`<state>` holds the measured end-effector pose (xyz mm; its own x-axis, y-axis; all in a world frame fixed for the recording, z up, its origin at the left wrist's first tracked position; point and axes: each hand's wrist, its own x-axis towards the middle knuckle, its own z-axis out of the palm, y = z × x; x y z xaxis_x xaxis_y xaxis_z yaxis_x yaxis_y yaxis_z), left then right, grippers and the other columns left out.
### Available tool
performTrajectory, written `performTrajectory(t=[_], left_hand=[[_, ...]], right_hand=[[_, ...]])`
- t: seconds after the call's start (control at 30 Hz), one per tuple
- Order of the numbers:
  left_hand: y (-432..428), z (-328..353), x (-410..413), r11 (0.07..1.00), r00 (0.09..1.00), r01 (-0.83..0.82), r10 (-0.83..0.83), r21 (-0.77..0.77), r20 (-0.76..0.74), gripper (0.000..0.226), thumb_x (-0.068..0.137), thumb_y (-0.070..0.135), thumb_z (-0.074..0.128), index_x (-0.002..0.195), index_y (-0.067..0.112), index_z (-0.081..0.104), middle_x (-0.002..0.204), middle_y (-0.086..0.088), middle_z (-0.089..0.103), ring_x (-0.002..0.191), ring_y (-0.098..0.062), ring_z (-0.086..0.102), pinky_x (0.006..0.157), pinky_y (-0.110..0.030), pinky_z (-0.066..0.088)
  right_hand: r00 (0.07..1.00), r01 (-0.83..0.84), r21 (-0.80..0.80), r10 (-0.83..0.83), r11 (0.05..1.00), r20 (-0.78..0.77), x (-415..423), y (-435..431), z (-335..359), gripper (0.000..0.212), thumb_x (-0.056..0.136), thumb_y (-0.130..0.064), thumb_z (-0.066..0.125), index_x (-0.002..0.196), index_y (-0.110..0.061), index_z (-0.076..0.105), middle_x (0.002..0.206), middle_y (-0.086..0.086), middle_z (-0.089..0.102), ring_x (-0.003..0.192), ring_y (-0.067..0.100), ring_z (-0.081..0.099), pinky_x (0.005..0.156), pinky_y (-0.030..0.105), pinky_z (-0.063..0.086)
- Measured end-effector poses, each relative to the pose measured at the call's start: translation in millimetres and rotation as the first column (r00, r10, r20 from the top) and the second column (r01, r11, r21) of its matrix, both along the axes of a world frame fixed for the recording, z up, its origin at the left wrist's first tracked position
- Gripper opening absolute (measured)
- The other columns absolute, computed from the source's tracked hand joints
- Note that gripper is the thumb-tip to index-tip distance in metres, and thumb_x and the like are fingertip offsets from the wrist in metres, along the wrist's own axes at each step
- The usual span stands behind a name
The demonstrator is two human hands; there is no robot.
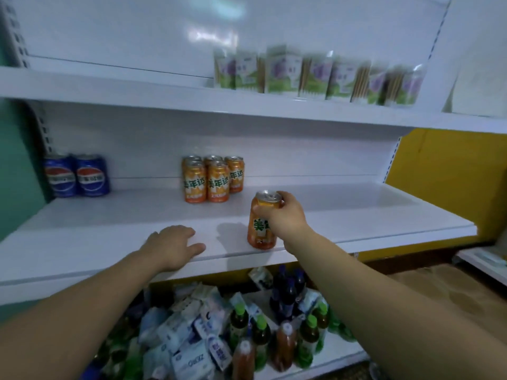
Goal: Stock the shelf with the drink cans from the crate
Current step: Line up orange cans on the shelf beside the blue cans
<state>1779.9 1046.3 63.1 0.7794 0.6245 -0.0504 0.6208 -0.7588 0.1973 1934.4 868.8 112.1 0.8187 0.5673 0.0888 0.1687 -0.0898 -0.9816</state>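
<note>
Near the front lip of the white metal middle shelf (109, 229), the right hand (285, 215) is gripping an upright orange aluminium drink can (260, 229) around its top, probably to slide it back toward the cluster of matching orange cans (212, 178). The left hand (171, 246) is resting open on the shelf, seemingly bracing.

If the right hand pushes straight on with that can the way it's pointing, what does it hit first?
The right hand and its can would likely meet the cluster of orange cans first; only bare shelf lies between. Depth unclear.
</note>
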Motion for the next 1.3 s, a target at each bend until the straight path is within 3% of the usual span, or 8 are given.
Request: performTrajectory(t=[0.1,0.23,0.4,0.63,0.97,1.2,1.3], left_hand=[[14.2,-7.1,0.6,0.999,0.997,-0.054,0.054,0.006,-0.063,0.073,0.088,0.071,0.027,0.150,0.031,0.022,0.160,0.005,0.012,0.147,-0.020,0.007,0.117,-0.052,0.006],[18.1,-15.6,6.1,0.998,0.997,-0.061,0.060,-0.016,-0.052,0.073,0.087,0.073,0.025,0.150,0.037,0.015,0.160,0.010,0.004,0.147,-0.014,0.000,0.116,-0.054,-0.001],[26.1,-21.0,9.4,0.989,0.989,-0.132,0.136,-0.060,0.052,0.060,0.093,0.065,0.019,0.147,0.041,0.022,0.160,0.011,0.006,0.147,-0.010,0.001,0.118,-0.048,-0.001],[22.7,-21.8,10.3,0.987,0.987,-0.157,0.157,-0.016,-0.016,0.074,0.086,0.074,0.020,0.150,0.040,0.007,0.160,0.013,-0.002,0.146,-0.009,-0.004,0.118,-0.045,-0.002],[20.9,-17.6,11.1,0.984,0.983,-0.179,0.178,-0.021,-0.037,0.072,0.086,0.073,0.019,0.149,0.042,0.003,0.158,0.017,-0.008,0.145,-0.006,-0.010,0.119,-0.043,-0.005],[20.5,-17.2,11.9,0.984,0.983,-0.179,0.178,-0.026,-0.043,0.072,0.087,0.072,0.020,0.149,0.041,0.002,0.158,0.017,-0.010,0.145,-0.005,-0.011,0.119,-0.042,-0.006],[19.4,-17.8,10.1,0.985,0.985,-0.171,0.170,-0.032,-0.032,0.074,0.086,0.073,0.019,0.149,0.041,0.002,0.158,0.017,-0.009,0.145,-0.006,-0.010,0.119,-0.043,-0.006]], right_hand=[[0.996,-0.012,-0.033,0.015,0.999,0.089,13.0,22.7,-12.8,0.071,0.086,-0.024,0.072,0.146,-0.021,0.034,0.133,0.003,0.053,0.119,0.024,0.052,0.099,0.039,0.044],[0.984,-0.023,-0.043,0.030,0.999,0.177,35.7,51.9,-30.0,0.076,0.089,-0.032,0.068,0.151,-0.026,0.025,0.136,0.002,0.052,0.122,0.024,0.052,0.102,0.043,0.045],[0.989,-0.040,0.012,0.038,0.999,0.144,68.5,97.3,-36.0,0.079,0.089,-0.028,0.068,0.153,-0.026,0.022,0.137,0.003,0.053,0.122,0.024,0.053,0.104,0.045,0.044],[0.983,-0.034,-0.012,0.035,0.999,0.183,108.5,147.7,-43.8,0.079,0.090,-0.036,0.065,0.154,-0.030,0.019,0.147,0.001,0.046,0.130,0.024,0.048,0.108,0.044,0.041],[0.984,-0.044,0.134,0.021,0.990,0.175,132.6,188.9,-54.1,0.078,0.090,-0.029,0.068,0.153,-0.024,0.022,0.141,0.003,0.051,0.126,0.022,0.050,0.106,0.046,0.043],[0.978,0.000,0.137,-0.029,0.991,0.205,132.7,197.9,-56.2,0.079,0.089,-0.029,0.068,0.153,-0.021,0.023,0.143,0.004,0.050,0.128,0.021,0.049,0.108,0.042,0.041],[0.975,-0.012,0.053,-0.001,0.999,0.223,133.1,191.7,-49.1,0.080,0.089,-0.031,0.068,0.153,-0.021,0.021,0.144,0.004,0.048,0.130,0.022,0.046,0.107,0.036,0.039]])
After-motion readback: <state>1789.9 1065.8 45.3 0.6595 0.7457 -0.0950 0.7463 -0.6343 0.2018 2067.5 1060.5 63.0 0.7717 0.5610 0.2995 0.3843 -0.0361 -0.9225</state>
